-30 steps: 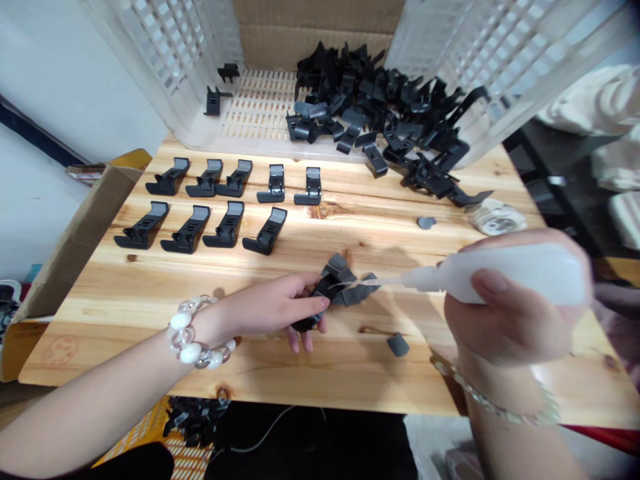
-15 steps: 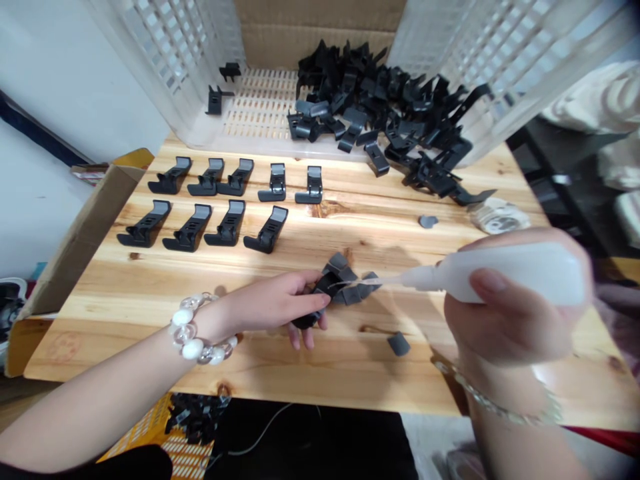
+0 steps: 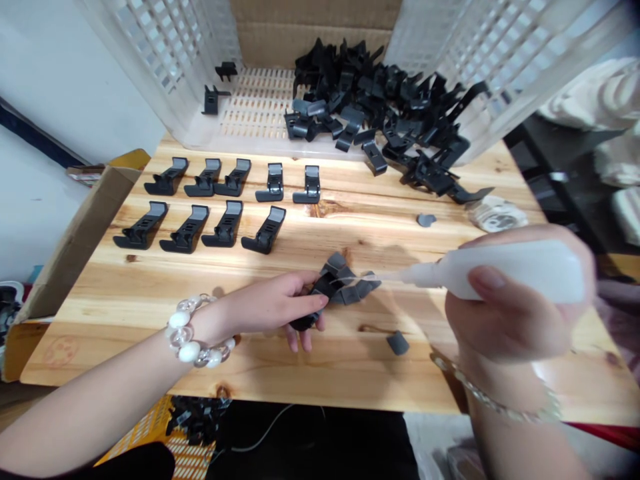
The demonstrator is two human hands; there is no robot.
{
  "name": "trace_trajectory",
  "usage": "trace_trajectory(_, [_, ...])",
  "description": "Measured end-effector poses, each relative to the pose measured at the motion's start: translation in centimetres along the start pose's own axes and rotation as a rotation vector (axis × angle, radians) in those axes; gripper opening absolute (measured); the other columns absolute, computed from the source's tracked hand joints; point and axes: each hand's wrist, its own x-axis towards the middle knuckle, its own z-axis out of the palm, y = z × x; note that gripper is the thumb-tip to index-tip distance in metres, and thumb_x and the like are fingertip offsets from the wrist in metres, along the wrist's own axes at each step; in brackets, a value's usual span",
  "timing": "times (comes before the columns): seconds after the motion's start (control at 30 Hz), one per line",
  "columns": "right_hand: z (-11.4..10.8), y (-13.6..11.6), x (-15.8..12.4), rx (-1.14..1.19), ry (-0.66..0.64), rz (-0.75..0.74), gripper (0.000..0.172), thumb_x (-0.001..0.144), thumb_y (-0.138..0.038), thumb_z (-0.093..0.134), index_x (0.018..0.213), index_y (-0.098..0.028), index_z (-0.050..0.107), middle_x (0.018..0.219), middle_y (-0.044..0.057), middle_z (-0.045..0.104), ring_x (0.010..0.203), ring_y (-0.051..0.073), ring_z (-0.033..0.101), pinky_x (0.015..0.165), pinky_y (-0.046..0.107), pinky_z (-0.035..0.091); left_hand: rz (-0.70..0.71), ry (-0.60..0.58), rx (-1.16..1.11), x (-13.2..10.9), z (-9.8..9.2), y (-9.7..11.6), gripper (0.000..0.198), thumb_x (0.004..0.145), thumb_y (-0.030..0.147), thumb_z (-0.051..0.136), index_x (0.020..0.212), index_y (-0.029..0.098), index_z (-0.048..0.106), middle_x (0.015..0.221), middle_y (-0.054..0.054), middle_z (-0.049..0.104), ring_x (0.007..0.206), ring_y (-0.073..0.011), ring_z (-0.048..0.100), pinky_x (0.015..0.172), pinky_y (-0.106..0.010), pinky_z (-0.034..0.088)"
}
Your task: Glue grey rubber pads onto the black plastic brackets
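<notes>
Left grip (image 3: 265, 307) closed around a dark plastic clip (image 3: 345, 290), fingers wrapped under it; clip sits just above the desk, mid-front. Right grip (image 3: 510, 320) closed on a white squeeze bottle (image 3: 515, 270), its fine nozzle (image 3: 395, 276) reaching toward the clip from your right; contact at the tip cannot be confirmed. Compared with half a second ago, your left grip and the clip sit nearly unchanged, while the bottle shows slightly higher in view.

Surface: pine desk (image 3: 100, 353), knots visible. Beyond it, a white lattice crate (image 3: 165, 57) on its side holds a heap of black clips (image 3: 380, 113), with two more lying apart (image 3: 213, 100). Cardboard box flap (image 3: 75, 240) along the desk's left edge; orange basket (image 3: 170, 443) below the front edge, black clips in it.

Nine finished clips (image 3: 225, 227) stand in two rows, five behind four. Small grey tabs (image 3: 397, 343) lie loose near your right grip. Beaded bracelet (image 3: 190, 340) on your left wrist.
</notes>
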Motion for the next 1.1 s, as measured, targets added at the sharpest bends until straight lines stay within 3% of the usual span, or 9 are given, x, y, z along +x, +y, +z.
trace_trajectory(0.13, [0.11, -0.27, 0.14, 0.044, 0.025, 0.011, 0.018, 0.06, -0.032, 0.08, 0.07, -0.021, 0.069, 0.064, -0.001, 0.063, 0.05, 0.014, 0.053, 0.039, 0.028, 0.034, -0.044, 0.01, -0.012, 0.06, -0.03, 0.15, 0.038, 0.094, 0.04, 0.051, 0.125, 0.018, 0.046, 0.084, -0.004, 0.066, 0.055, -0.0136, 0.067, 0.045, -0.02, 0.05])
trace_trajectory(0.33, [0.2, -0.67, -0.05, -0.012, -0.002, 0.039, 0.01, 0.065, -0.019, 0.074, 0.071, -0.023, 0.068, 0.068, -0.001, 0.066, 0.057, 0.016, 0.057, 0.048, 0.032, 0.041, -0.067, 0.01, -0.014, 0.09, 0.03, 0.47, 0.034, 0.095, 0.037, 0.05, 0.123, 0.018, 0.046, 0.084, -0.004, 0.066, 0.053, -0.0133, 0.067, 0.044, -0.02, 0.049])
trace_trajectory(0.57, [0.08, -0.65, -0.13, 0.007, 0.001, 0.041, 0.019, 0.059, -0.033, 0.08, 0.071, -0.022, 0.07, 0.068, 0.001, 0.069, 0.057, 0.02, 0.059, 0.047, 0.035, 0.044, -0.074, 0.029, -0.013, 0.09, 0.11, 0.58, 0.036, 0.094, 0.039, 0.052, 0.123, 0.018, 0.046, 0.083, -0.004, 0.066, 0.053, -0.0135, 0.067, 0.044, -0.02, 0.05])
trace_trajectory(1.1, [0.12, -0.8, -0.4, -0.021, 0.015, 0.036, 0.024, 0.059, -0.04, 0.083, 0.071, -0.022, 0.071, 0.069, 0.001, 0.069, 0.057, 0.019, 0.058, 0.049, 0.035, 0.043, -0.062, 0.025, 0.009, 0.01, -0.03, 0.58, 0.041, 0.096, 0.037, 0.049, 0.134, 0.023, 0.044, 0.086, -0.004, 0.066, 0.057, -0.0146, 0.068, 0.046, -0.02, 0.049])
